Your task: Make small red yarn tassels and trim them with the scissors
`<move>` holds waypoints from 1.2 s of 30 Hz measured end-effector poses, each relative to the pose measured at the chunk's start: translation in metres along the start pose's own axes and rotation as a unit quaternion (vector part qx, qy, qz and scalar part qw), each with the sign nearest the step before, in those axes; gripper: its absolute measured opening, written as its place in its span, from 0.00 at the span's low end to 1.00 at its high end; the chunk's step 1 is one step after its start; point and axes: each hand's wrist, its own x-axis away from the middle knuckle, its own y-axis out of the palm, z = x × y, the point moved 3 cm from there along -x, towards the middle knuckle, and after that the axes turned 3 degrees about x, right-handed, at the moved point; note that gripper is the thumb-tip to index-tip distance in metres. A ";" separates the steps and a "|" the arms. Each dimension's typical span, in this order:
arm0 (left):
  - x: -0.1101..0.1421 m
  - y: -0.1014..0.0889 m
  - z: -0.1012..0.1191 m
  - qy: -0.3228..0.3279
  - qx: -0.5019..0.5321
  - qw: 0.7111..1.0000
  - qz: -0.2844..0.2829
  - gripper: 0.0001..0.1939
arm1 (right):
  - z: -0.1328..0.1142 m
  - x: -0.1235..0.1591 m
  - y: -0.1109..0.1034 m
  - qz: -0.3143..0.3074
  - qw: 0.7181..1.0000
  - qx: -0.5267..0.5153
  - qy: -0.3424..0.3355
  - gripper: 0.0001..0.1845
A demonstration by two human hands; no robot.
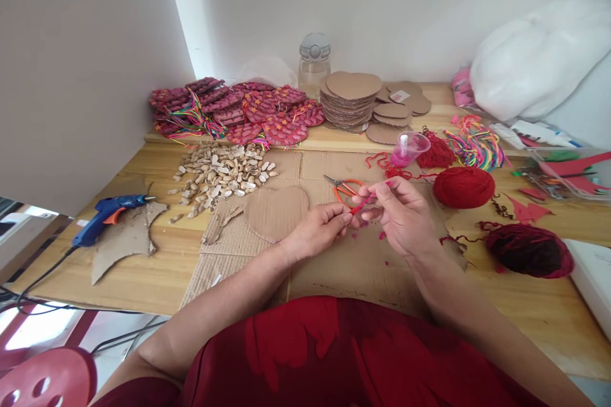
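Between my two hands runs a strand of red and magenta yarn (366, 201). My left hand (323, 226) is closed on one part of it, thumb against forefinger. The fingers of my right hand (403, 213) pinch the other part, a little higher. Just behind them lies a pair of scissors with orange handles (344, 186). A ball of red yarn (464, 187) and a dark maroon ball of yarn (529, 250) rest to the right. Left of my hands is a heart-shaped cardboard piece (277, 211), lying flat on a larger cardboard sheet (329, 270).
Peanut shells (224, 172) are heaped at left, near a blue glue gun (107, 216) on scrap cardboard. Behind stand decorated red pieces (267, 111), a bottle (314, 67) and stacked cardboard shapes (351, 102). A cup of pink liquid (405, 151) and a clear tray (580, 172) are at right.
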 end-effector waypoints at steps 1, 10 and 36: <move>0.000 0.000 0.001 0.002 -0.011 1.000 -0.003 0.20 | 0.000 0.000 -0.001 0.004 1.000 -0.008 0.002 0.16; 0.003 0.001 0.009 0.049 -0.098 0.993 0.041 0.14 | -0.004 -0.003 -0.007 -0.005 0.999 -0.034 -0.008 0.14; 0.002 -0.006 0.007 0.176 -0.191 0.944 0.204 0.09 | 0.003 0.016 0.015 -0.112 0.993 0.043 0.014 0.16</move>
